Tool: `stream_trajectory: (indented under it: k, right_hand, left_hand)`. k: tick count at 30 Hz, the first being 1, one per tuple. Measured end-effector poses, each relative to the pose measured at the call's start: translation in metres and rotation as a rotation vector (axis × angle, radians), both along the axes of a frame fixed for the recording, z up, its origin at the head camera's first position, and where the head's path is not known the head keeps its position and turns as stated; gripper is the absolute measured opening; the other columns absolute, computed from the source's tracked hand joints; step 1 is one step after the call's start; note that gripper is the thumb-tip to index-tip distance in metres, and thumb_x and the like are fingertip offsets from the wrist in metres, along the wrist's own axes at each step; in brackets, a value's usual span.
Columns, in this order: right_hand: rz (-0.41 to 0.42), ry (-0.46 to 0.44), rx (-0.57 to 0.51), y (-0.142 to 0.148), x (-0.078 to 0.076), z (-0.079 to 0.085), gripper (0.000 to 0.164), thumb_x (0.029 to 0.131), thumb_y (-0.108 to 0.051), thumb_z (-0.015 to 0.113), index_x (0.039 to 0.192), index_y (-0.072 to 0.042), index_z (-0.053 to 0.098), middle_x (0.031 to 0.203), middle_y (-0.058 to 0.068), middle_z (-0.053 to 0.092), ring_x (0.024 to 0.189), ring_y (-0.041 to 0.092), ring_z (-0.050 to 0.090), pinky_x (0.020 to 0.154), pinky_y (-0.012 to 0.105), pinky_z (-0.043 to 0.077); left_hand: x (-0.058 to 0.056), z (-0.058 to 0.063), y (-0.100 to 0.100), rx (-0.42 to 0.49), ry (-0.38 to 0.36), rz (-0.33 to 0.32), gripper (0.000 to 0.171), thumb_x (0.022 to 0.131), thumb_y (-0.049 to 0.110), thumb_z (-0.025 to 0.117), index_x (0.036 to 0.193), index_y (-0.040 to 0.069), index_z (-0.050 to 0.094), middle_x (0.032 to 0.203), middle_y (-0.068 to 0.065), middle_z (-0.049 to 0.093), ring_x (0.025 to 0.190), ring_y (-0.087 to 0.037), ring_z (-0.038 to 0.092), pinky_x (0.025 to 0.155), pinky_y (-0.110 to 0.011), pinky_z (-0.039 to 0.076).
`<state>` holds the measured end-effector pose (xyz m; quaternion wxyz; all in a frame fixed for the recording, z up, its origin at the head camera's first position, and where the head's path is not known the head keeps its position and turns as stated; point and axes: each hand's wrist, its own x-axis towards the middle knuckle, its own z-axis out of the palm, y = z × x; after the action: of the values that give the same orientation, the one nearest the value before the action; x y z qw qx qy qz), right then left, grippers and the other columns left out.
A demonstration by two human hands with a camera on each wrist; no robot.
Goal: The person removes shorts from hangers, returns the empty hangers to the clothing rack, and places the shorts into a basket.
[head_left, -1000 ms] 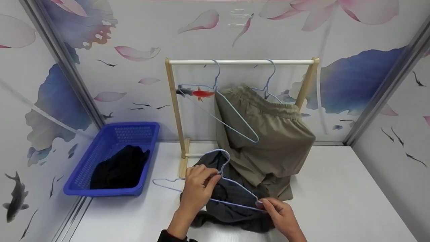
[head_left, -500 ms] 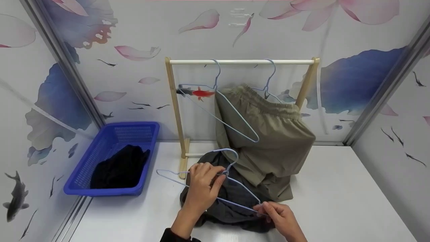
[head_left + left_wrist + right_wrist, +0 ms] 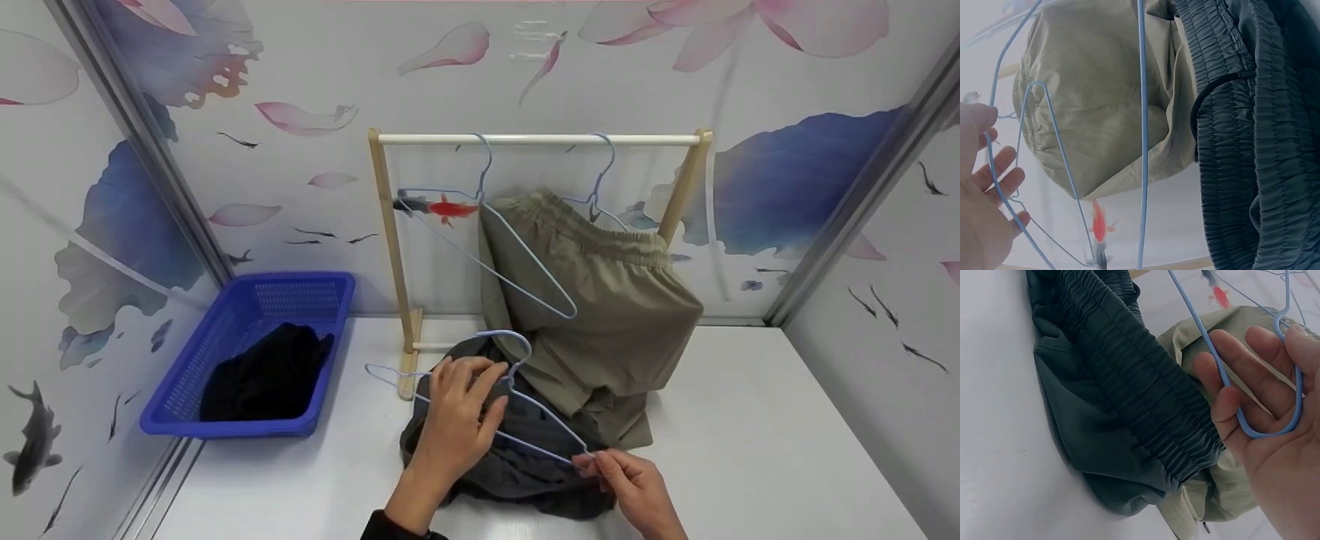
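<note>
A blue wire hanger point(image 3: 1144, 112) is held over dark grey shorts point(image 3: 532, 491) with a gathered elastic waistband. My right hand point(image 3: 634, 484) grips the hanger's right corner; in the right wrist view its fingers curl round the looped end. Beside the hanger's neck is my left hand point(image 3: 461, 416), its thumb and index fingertips apart. In the left wrist view those fingers lie loosely along the wire. The shorts are bunched on the white table, and the waistband point(image 3: 1145, 394) gapes in the left wrist view. My left hand hides part of the hanger.
Khaki shorts point(image 3: 592, 300) hang from a hanger on the rack's white rail point(image 3: 540, 139). To their left hangs a bare blue hanger point(image 3: 536, 259). A blue basket point(image 3: 322, 375) holding black cloth point(image 3: 262, 375) stands at left. Printed walls enclose the white table point(image 3: 757, 435).
The held hanger has shifted slightly right, its left corner rising. My left hand has followed rightward, and its thumb and index finger have spread apart. The right hand keeps its grip.
</note>
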<state>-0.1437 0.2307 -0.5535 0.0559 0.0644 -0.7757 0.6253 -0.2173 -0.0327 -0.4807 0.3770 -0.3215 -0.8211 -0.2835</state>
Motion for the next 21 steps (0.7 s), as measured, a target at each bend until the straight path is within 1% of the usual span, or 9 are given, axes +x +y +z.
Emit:
stream_trajectory:
  k: [3, 9, 15, 17, 21]
  right_hand:
    - [-0.021, 0.01, 0.004, 0.0, 0.0, -0.001, 0.029, 0.101, -0.01, 0.049, 0.078, 0.0, 0.064, 0.097, 0.016, 0.074, 0.078, 0.016, 0.07, 0.061, 0.032, 0.053]
    - [-0.066, -0.013, 0.004, 0.004, 0.0, -0.002, 0.03, 0.102, -0.012, 0.048, 0.078, -0.001, 0.064, 0.098, 0.015, 0.074, 0.079, 0.012, 0.069, 0.062, 0.031, 0.053]
    - [-0.129, -0.044, -0.004, 0.009, 0.0, -0.003, 0.033, 0.103, -0.013, 0.047, 0.078, 0.002, 0.062, 0.097, 0.015, 0.074, 0.078, 0.015, 0.068, 0.062, 0.03, 0.051]
    - [-0.151, -0.06, -0.008, 0.011, -0.001, -0.003, 0.033, 0.103, -0.014, 0.047, 0.078, 0.003, 0.062, 0.097, 0.014, 0.074, 0.078, 0.016, 0.068, 0.063, 0.03, 0.051]
    - [-0.185, -0.048, -0.014, 0.014, -0.002, -0.003, 0.033, 0.103, -0.013, 0.047, 0.078, 0.003, 0.061, 0.095, 0.014, 0.074, 0.076, 0.019, 0.068, 0.061, 0.031, 0.05]
  left_hand:
    - [0.0, -0.002, -0.002, -0.011, 0.003, 0.016, 0.04, 0.091, 0.023, 0.065, 0.129, 0.013, 0.059, 0.124, -0.007, 0.053, 0.12, -0.023, 0.048, 0.102, -0.059, 0.032]
    - [0.0, -0.006, -0.006, -0.031, 0.006, 0.041, 0.044, 0.09, 0.025, 0.066, 0.132, 0.012, 0.058, 0.132, -0.011, 0.051, 0.125, -0.025, 0.045, 0.103, -0.057, 0.033]
    - [0.0, -0.008, -0.007, -0.048, 0.014, 0.056, 0.047, 0.089, 0.025, 0.066, 0.134, 0.012, 0.057, 0.137, -0.013, 0.05, 0.127, -0.027, 0.046, 0.104, -0.055, 0.033]
    - [0.001, -0.009, -0.008, -0.051, 0.006, 0.057, 0.048, 0.09, 0.026, 0.066, 0.135, 0.012, 0.056, 0.138, -0.012, 0.05, 0.128, -0.027, 0.046, 0.104, -0.056, 0.033]
    - [0.0, -0.012, -0.009, -0.055, -0.006, 0.056, 0.049, 0.091, 0.027, 0.065, 0.137, 0.012, 0.055, 0.14, -0.012, 0.049, 0.129, -0.027, 0.045, 0.103, -0.058, 0.034]
